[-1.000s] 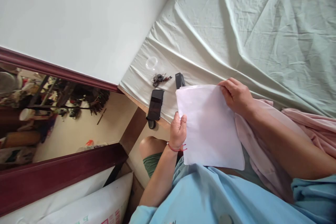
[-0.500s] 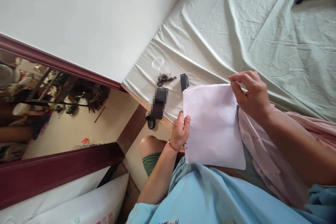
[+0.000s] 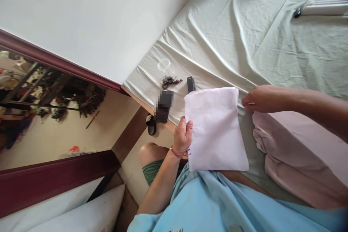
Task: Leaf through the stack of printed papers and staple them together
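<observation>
My left hand [image 3: 182,136] grips the left edge of a flat white plastic bag [image 3: 214,130] held over my lap. My right hand [image 3: 259,98] has come off the bag and rests on the upper corner of a folded pink cloth [image 3: 296,156] lying on the pale green bedsheet [image 3: 244,36]. Its fingers are curled at the cloth's edge, and I cannot see if they pinch it.
On the bed's corner lie a blurred dark phone [image 3: 163,106], a bunch of keys [image 3: 169,81], a clear ring [image 3: 163,64] and a small black object [image 3: 191,84]. A long white item [image 3: 320,7] lies far right. A sandal [image 3: 150,124] sits on the floor.
My right hand let go of the bag's top right corner and moved right to the pink cloth. The left hand kept hold of the bag.
</observation>
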`<state>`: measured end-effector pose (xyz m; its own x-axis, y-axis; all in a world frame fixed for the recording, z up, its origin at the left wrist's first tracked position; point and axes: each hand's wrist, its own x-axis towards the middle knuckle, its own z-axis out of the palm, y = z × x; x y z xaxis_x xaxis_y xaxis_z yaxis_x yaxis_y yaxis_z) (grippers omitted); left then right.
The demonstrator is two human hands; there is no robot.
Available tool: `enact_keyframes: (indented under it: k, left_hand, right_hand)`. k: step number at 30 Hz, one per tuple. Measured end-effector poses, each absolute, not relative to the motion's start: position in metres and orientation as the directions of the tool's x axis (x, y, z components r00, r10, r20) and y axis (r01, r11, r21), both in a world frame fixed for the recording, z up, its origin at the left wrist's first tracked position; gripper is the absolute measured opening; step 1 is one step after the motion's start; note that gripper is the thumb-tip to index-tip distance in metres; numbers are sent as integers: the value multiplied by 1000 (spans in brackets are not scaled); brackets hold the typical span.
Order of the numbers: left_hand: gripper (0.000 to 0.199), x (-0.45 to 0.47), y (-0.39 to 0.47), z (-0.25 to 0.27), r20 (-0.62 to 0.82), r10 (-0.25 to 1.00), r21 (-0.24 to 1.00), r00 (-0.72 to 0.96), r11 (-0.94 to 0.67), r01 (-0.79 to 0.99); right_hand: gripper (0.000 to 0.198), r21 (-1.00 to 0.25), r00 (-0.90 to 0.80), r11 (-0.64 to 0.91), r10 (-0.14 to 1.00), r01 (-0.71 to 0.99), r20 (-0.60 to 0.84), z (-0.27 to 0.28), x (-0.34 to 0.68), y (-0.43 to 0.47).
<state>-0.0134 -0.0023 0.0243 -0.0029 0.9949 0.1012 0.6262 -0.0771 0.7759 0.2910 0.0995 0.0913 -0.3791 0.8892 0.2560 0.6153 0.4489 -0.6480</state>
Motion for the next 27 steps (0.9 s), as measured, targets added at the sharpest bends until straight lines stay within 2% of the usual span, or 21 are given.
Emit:
enact_keyframes:
  k: [7, 10, 21, 27]
  left_hand:
    - [48, -10, -8, 23, 126, 991, 734, -50, -59, 677]
    - [47, -10, -10, 24, 160, 986, 699, -48, -79, 710]
    - [39, -6, -15, 22, 212, 977, 673, 39, -175, 718]
    - [36, -5, -14, 22, 206, 977, 627, 49, -170, 760]
  right_hand:
    - [29, -581, -519, 652, 751, 487, 408, 102, 235, 98]
    - [28, -563, -529, 703, 705, 435, 472, 99, 217, 104]
    - [22, -634, -435, 685, 724, 358, 536, 76, 214, 104]
    - [23, -572, -438, 742, 669, 349, 601, 71, 219, 107]
